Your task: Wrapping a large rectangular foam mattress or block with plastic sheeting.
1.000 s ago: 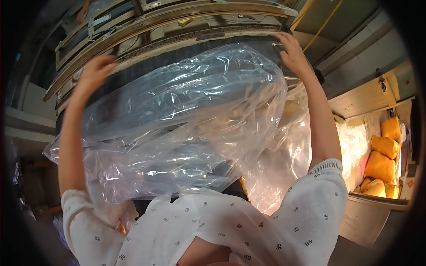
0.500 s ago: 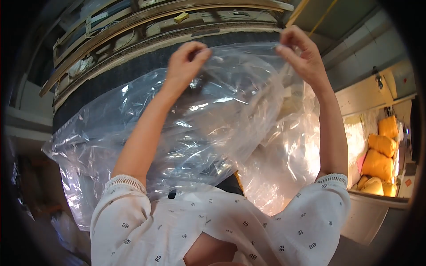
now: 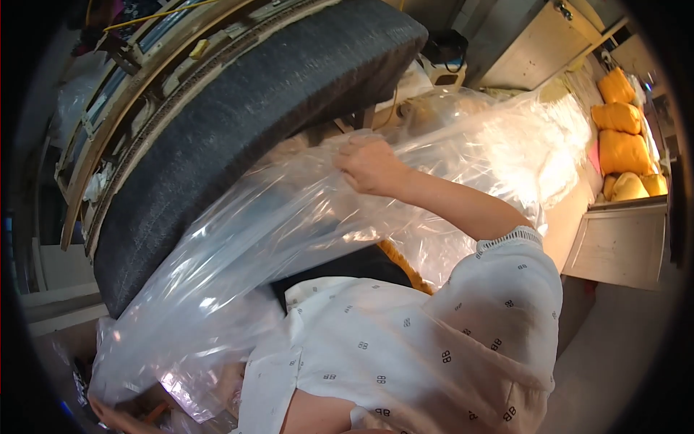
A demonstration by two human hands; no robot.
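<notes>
A large clear plastic sheet (image 3: 217, 253) stretches in long folds from the lower left to the right of centre. My right hand (image 3: 372, 165) is closed in a fist on its upper edge near the middle. Down at the lower left rim, my left hand (image 3: 108, 414) shows only in part, closed at the gathered far end of the sheet. Beyond the plastic stands a long padded panel (image 3: 267, 101) covered in dark grey cloth, now uncovered by the sheet.
Crumpled clear plastic (image 3: 535, 145) lies in bright light at the right. Yellow-orange bundles (image 3: 623, 148) are stacked past it, above a pale cabinet (image 3: 618, 246). A wooden rail (image 3: 155, 76) runs behind the padded panel. A black bag (image 3: 444, 47) sits at the panel's right end.
The sheet has come off the dark panel toward me. My left hand has swung down to the lower left, my right hand down and leftward, and the view has turned.
</notes>
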